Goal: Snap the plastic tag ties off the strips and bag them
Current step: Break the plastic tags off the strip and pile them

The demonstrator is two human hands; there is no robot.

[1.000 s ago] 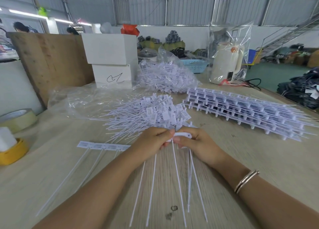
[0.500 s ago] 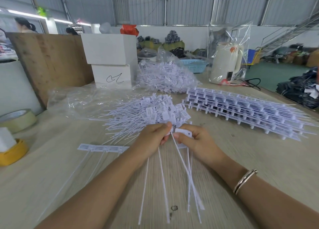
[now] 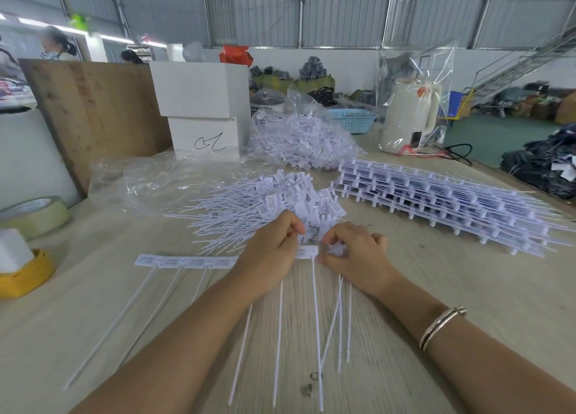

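Left hand [image 3: 274, 245]: fingers curled, pinching the white strip of tag ties [image 3: 307, 253] at its left end, just above the table [image 3: 467, 289].
Right hand [image 3: 355, 254]: fingers curled round loose tie heads and the strip's right end; several thin tails hang from it toward the camera.
Strip of tag ties: held between both hands, its tails lying along the table.
Second strip [image 3: 187, 261]: flat on the table left of the left hand, four heads joined, tails pointing toward the camera.
Loose tie pile [image 3: 265, 204]: on the table just beyond the hands.
Stacked strips [image 3: 436, 195]: right of the pile, in a layered stack.
Filled clear bag [image 3: 299, 139]: behind the pile, full of ties.
Empty clear bag [image 3: 149, 180]: flat, left of the pile.
White boxes [image 3: 202, 108]: two stacked, far side of the table.
Tape roll [image 3: 34, 215]: left edge.
Kettle in plastic wrap [image 3: 408, 114]: far right of the table.
Bracelet [image 3: 441, 326]: on the right wrist.
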